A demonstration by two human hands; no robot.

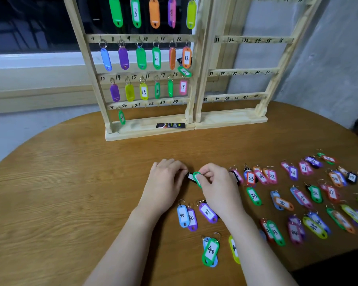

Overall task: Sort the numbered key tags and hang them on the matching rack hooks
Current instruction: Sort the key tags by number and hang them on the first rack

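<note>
Two hands meet mid-table: the right hand (213, 182) pinches a green tag (196, 178), while the left hand (166, 178) curls its fingers onto a black tag (190, 176) beside it, near the rack (151, 129).

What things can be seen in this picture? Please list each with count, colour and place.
left rack: one, pale wood, back of table, many coloured tags hung
right rack: one, pale wood, beside it, hooks bare
loose tags: dozens, mixed colours, table right
table: one, brown wood
black packet: one, on left rack base
green tag: one, pinched by right fingers
black tag: one, between hands
left hand: one, curled
right hand: one
</note>
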